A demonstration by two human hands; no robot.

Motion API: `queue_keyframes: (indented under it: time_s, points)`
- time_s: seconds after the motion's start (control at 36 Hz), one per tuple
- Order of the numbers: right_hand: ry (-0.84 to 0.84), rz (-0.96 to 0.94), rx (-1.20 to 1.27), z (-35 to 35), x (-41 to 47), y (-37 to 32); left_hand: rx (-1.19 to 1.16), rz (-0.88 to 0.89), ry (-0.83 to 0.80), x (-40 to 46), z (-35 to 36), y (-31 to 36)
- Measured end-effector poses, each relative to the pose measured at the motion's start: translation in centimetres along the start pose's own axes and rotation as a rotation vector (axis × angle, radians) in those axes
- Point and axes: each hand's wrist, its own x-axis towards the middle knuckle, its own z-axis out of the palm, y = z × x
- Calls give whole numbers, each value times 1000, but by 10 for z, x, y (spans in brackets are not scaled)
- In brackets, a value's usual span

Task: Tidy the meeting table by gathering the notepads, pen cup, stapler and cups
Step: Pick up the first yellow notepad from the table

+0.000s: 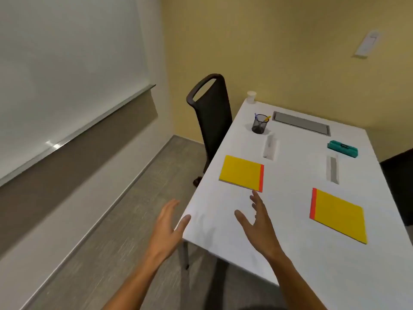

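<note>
Head view, opening step of the tidy-up. I am reaching both arms forward over the near left corner of the white table (290, 253). My left hand (166, 229) is spread wide and holding nothing, hovering at the table's corner edge; my right hand (257, 222) is likewise open with fingers fanned, holding nothing, its fingertips pointing toward 12 o'clock and lying just short of the left notepad (241, 173).

That yellow, red-spined notepad is lying flat at 12 o'clock from my right hand; the right notepad (338, 214) is lying at 3 o'clock, well apart. The mesh pen cup (260, 124), holding pens, is standing farther off at 12 o'clock, the paper cup (251, 97) is standing beyond it at the far left corner, and the teal stapler (342, 148) is resting at about 1 o'clock, near the far right side. A black chair (212, 117) is standing at the table's left edge.

Nothing appears gathered yet. The step in hand is, I judge, the pickup of the left notepad. The next move is calling for sliding fingers under its thin near edge, or drawing it to the table's edge, since it is lying flush.
</note>
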Motion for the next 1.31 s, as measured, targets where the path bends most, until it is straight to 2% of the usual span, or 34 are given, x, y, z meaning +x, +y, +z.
queue_keyframes:
  time_s: [0.14,0.33,0.56,0.89,1.06,1.31]
  points:
    - [-30,70,46,61,-12,-4,26,-89,-35,-9,-52,-52]
    - [-132,120,6,132,-1,-12,94,-100,-102,-12,-102,-109]
    - [-186,106,-52,186,41,-36,39,-210,-24,22,-139,-148]
    - [-234,25,66,292,147,-104,79,-180,-25,163,-217,-169]
    - [-225,27,93,317,192,-140,85,-148,-45,245,-239,-164]
    - [-27,173,180,326,241,-152,15,-40,-250,355,-228,-152]
